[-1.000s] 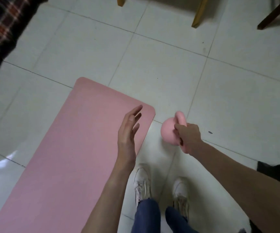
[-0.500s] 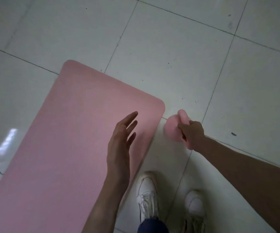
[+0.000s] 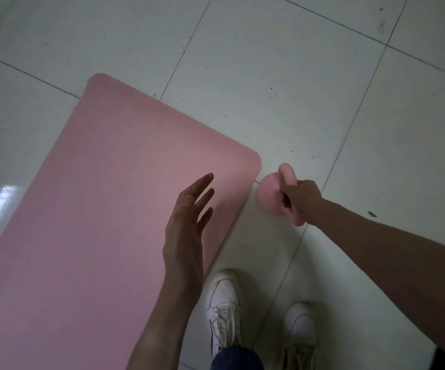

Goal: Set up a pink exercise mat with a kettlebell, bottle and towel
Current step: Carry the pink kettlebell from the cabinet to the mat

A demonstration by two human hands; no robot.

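A pink exercise mat [image 3: 104, 209] lies flat on the white tiled floor, running from lower left to its rounded far corners. Just off its right far corner is a small pink kettlebell [image 3: 269, 193], low over or on the tile; whether it touches the floor I cannot tell. My right hand [image 3: 300, 200] is closed around its handle. My left hand [image 3: 189, 217] hovers above the mat's right side, fingers spread and holding nothing. No bottle or towel is in view.
My two white sneakers [image 3: 224, 305] [image 3: 301, 332] stand on the tile just right of the mat's long edge. Bare tiled floor [image 3: 296, 76] with dark grout lines extends beyond the mat and to the right.
The view has tilted down and closer, so the chair legs and plaid cloth have left the frame. My right hand has lowered the kettlebell toward the floor beside the mat corner.
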